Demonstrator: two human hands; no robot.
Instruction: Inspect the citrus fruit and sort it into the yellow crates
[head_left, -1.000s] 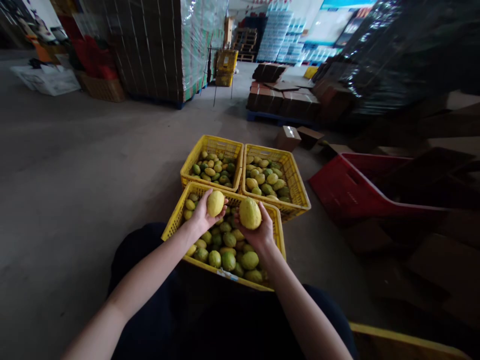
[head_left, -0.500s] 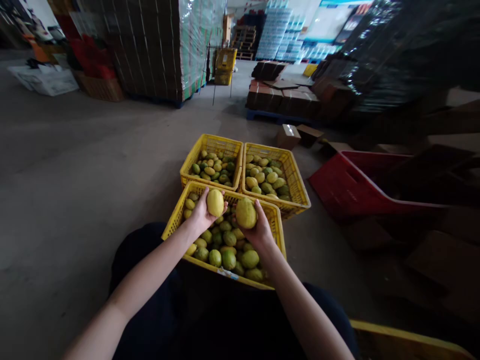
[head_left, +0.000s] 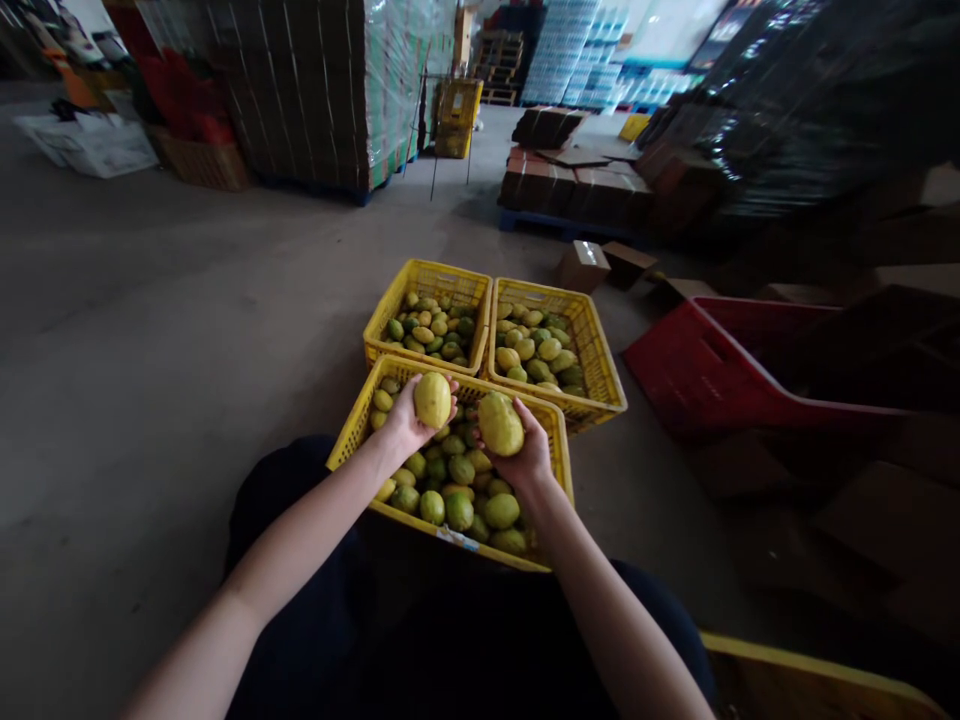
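Grey floor (head_left: 187, 300) is surrounding the near crate (head_left: 495, 554). Fingers of the left hand (head_left: 406, 416) are cupping a smooth fruit (head_left: 433, 400), the right hand (head_left: 530, 456) a lumpier fruit (head_left: 501, 423), above its far edge; a tilting palm could be dropping either, bruising fruit below (head_left: 459, 511).

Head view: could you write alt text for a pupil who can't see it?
A person's left hand holds a yellow fruit and the right hand a larger, greener fruit over a yellow crate of similar fruit. Two more yellow fruit crates stand beyond, with a red crate to the right.
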